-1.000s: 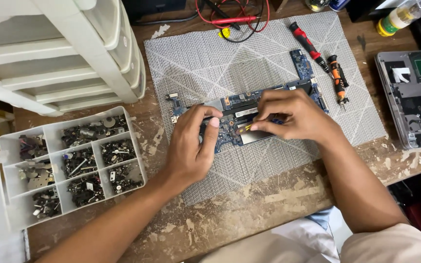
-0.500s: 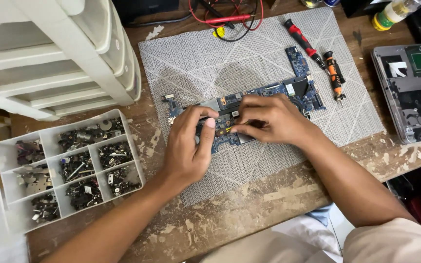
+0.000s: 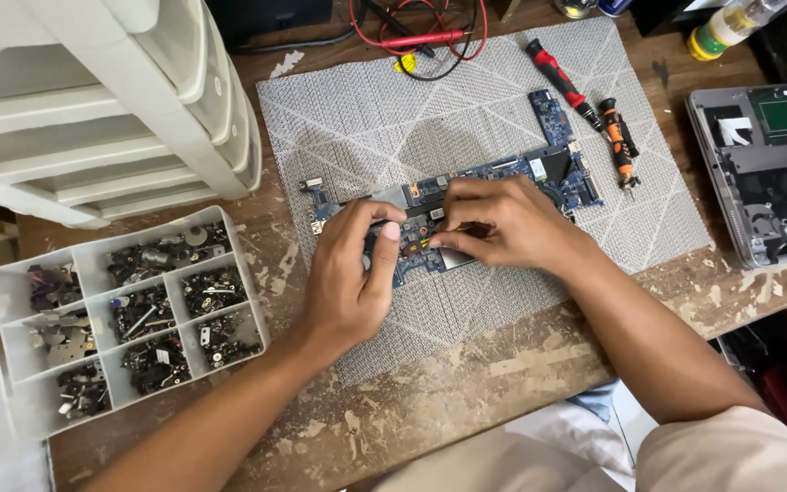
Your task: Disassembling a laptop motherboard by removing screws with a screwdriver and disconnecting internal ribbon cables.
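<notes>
Hands meet over a blue circuit board [image 3: 466, 205] that lies flat on a grey patterned mat [image 3: 384, 118] in the middle of a worn wooden bench [image 3: 466, 383]. The left hand [image 3: 348, 273] rests on the board's left part, its fingers curled and its thumb pressed down on the board's face. The right hand [image 3: 498, 223] lies just beside it, fingertips pinched together on a small part at the board's centre; what the part is cannot be told, as it is too small and half hidden.

To the left stands a clear compartment box [image 3: 111, 310], its cells filled with dark screws and small metal bits. Above it leans a white plastic drawer unit [image 3: 93, 100]. At the mat's upper right lie a red-handled screwdriver [image 3: 557, 77] and an orange-and-black screwdriver [image 3: 619, 141], close together. Red and black test leads [image 3: 421, 36] coil at the mat's top edge beside a small yellow tag [image 3: 404, 64]. An opened laptop shell [image 3: 767, 169] with a green square label sits at the far right, and a bottle with a green-and-yellow label [image 3: 721, 27] lies in the top corner.
</notes>
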